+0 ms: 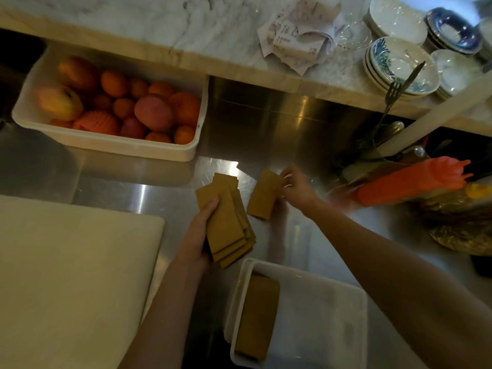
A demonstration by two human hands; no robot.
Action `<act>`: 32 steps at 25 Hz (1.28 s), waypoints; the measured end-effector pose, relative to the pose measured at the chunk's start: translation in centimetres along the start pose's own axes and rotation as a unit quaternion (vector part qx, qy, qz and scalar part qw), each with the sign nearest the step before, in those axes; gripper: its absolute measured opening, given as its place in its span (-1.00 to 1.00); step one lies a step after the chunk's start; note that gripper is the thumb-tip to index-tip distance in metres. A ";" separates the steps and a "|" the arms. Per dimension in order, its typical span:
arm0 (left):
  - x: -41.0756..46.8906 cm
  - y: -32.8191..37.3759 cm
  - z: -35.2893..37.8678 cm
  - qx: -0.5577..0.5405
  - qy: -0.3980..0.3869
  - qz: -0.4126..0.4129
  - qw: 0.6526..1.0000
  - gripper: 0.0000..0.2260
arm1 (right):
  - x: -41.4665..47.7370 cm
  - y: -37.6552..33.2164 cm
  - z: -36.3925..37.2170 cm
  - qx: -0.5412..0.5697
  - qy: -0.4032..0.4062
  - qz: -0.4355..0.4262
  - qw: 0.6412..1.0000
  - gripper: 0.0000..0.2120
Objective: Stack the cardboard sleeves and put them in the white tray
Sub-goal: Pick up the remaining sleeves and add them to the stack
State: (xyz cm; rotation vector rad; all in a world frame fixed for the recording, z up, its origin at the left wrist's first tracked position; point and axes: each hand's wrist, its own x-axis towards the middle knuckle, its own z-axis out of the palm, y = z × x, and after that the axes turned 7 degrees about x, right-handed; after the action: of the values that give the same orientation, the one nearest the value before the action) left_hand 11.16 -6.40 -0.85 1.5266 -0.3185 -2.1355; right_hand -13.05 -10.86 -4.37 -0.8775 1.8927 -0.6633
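My left hand [198, 233] grips a fanned stack of brown cardboard sleeves [228, 222] above the steel counter, thumb on top. To its right, my right hand [295, 186] pinches the far edge of a single cardboard sleeve [262, 195] that lies on the counter. The white tray [319, 315] sits near the bottom middle, just below the stack. A pile of sleeves [257, 318] lies flat along the tray's left side; the rest of the tray is bare.
A white cutting board [66, 275] fills the left. A white tub of fruit [111, 145] stands at the back left. Orange squeeze bottles [410, 182] and cutlery lie at right. Plates and bowls [399, 65] sit on the marble shelf behind.
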 end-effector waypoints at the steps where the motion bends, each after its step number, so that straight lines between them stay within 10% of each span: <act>1: -0.3 0.1 -0.1 0.000 -0.004 0.003 1.000 -0.56 | -1.0 -0.8 -0.5 0.049 0.004 -0.018 0.999 -0.70; 11: -4.6 -1.8 -1.0 0.003 -0.080 0.050 0.995 -0.61 | -15.8 -8.2 0.2 0.123 -0.106 -0.078 0.984 -0.67; 23: -8.3 -3.2 -3.1 0.080 -0.176 0.144 0.970 -0.03 | -21.5 -6.6 5.7 0.048 0.039 -0.154 0.986 -0.65; 32: -8.6 -3.2 -1.6 0.127 -0.165 0.151 0.966 -0.39 | -25.3 -4.4 4.7 0.194 -0.072 0.002 0.978 -0.33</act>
State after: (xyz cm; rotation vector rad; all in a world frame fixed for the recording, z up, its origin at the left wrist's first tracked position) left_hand 14.04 0.89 4.12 1.1484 -0.9104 -2.1514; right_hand 0.69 6.16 9.83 -0.6500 1.5633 -0.9037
